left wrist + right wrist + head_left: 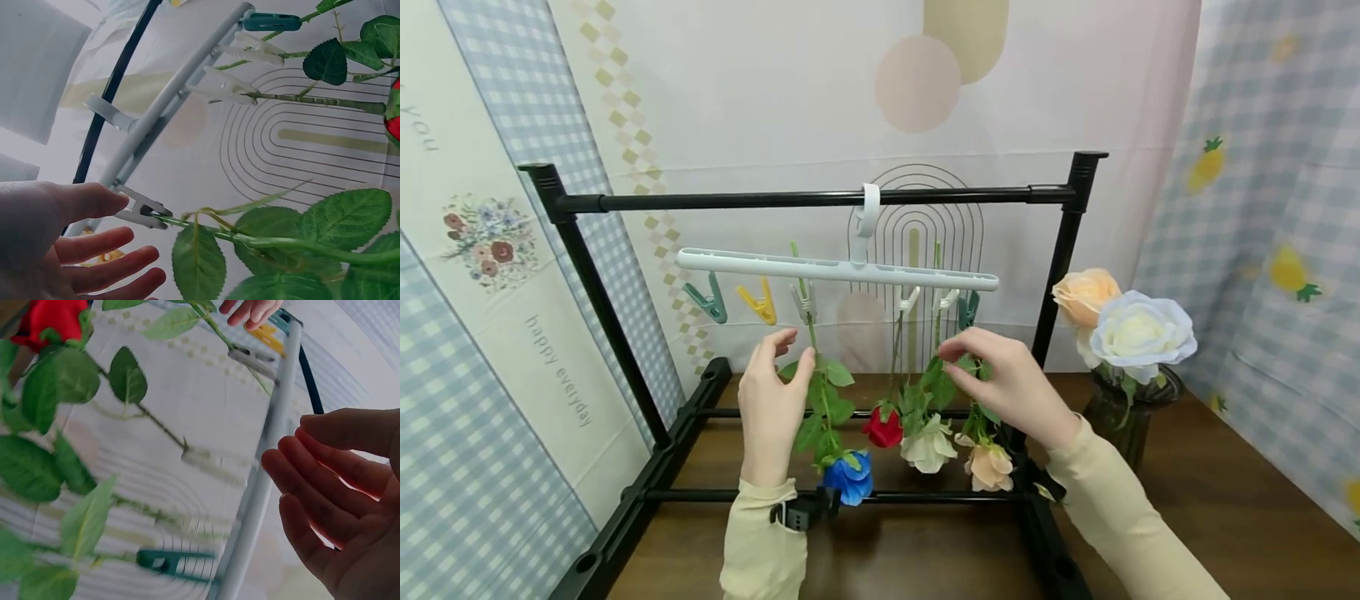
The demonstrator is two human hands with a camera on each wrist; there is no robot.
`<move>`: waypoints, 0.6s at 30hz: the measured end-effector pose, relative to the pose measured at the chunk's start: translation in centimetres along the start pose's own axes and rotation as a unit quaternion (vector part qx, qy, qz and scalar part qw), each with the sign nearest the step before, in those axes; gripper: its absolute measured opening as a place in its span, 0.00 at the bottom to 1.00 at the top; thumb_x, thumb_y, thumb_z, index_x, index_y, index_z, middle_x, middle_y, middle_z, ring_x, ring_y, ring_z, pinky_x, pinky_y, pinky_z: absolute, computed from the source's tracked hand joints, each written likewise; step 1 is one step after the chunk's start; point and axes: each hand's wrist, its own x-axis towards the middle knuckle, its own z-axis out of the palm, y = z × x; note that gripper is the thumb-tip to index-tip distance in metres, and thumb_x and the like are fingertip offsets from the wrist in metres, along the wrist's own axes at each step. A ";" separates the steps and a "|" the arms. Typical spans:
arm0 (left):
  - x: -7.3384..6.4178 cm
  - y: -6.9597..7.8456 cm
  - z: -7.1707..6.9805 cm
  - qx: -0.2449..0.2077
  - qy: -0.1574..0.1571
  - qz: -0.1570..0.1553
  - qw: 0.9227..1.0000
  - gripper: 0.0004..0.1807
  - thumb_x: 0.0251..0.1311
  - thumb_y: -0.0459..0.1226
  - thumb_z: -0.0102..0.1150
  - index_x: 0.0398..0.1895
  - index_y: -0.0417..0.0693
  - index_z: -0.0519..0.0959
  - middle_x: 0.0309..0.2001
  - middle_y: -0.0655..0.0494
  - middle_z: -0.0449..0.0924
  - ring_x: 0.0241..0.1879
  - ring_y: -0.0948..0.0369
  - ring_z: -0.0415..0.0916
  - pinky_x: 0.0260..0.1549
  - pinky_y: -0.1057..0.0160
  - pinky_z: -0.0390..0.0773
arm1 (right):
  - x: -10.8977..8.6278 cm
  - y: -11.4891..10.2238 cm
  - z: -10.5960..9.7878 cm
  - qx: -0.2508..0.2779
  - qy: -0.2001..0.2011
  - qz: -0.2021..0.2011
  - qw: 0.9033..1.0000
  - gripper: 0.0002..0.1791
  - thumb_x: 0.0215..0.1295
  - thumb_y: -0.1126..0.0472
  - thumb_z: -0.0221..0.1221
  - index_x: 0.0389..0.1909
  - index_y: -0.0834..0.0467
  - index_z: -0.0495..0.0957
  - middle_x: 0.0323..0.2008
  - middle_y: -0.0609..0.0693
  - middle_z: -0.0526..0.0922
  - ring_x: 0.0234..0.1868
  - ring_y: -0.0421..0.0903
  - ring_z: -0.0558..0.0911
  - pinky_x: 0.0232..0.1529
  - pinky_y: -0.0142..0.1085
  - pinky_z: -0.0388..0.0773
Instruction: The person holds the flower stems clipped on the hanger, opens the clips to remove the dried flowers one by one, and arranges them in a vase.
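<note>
A light-blue clip hanger (820, 268) hangs by its hook from the black rack's top bar. Upside down from its clips hang a blue rose (848, 477), a red rose (883, 427), a white rose (929, 446) and a peach rose (989, 467). My left hand (772, 408) is raised beside the blue rose's stem, fingers loosely bent and holding nothing. In the left wrist view a grey-white clip (144, 211) grips that stem near my fingertips. My right hand (1011, 383), also holding nothing, hovers by the peach rose's leaves. A teal clip (172, 562) holds a stem in the right wrist view.
A yellow clip (758, 302) and another teal clip (707, 298) hang at the hanger's left end without flowers. The black rack (606, 325) stands on a brown wooden table (917, 558). On the right, a dark glass vase (1123, 417) holds peach and pale-blue roses (1142, 333).
</note>
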 end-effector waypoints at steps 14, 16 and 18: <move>0.5 -1.6 1.9 -0.028 -0.006 -0.012 1.000 0.18 0.63 0.39 0.61 0.54 0.44 0.79 0.51 0.46 0.82 0.53 0.48 0.78 0.50 0.46 0.75 | 7.6 -2.8 5.9 -0.047 -0.051 0.009 0.998 0.07 0.61 0.67 0.62 0.41 0.60 0.81 0.39 0.53 0.85 0.42 0.46 0.84 0.46 0.38 0.80; 0.7 -1.8 1.9 -0.031 0.000 -0.011 0.999 0.17 0.63 0.39 0.61 0.53 0.44 0.80 0.50 0.46 0.83 0.53 0.48 0.78 0.50 0.46 0.76 | 8.6 -3.0 6.7 -0.049 -0.055 0.020 0.997 0.08 0.63 0.65 0.61 0.43 0.60 0.81 0.41 0.53 0.85 0.42 0.47 0.84 0.46 0.39 0.80; 0.9 -2.0 2.0 -0.032 0.003 -0.010 0.999 0.16 0.63 0.39 0.61 0.53 0.44 0.80 0.49 0.46 0.84 0.52 0.48 0.78 0.50 0.46 0.76 | 9.5 -3.2 7.5 -0.054 -0.054 0.038 0.996 0.10 0.64 0.62 0.61 0.45 0.60 0.81 0.42 0.53 0.86 0.42 0.47 0.84 0.45 0.39 0.81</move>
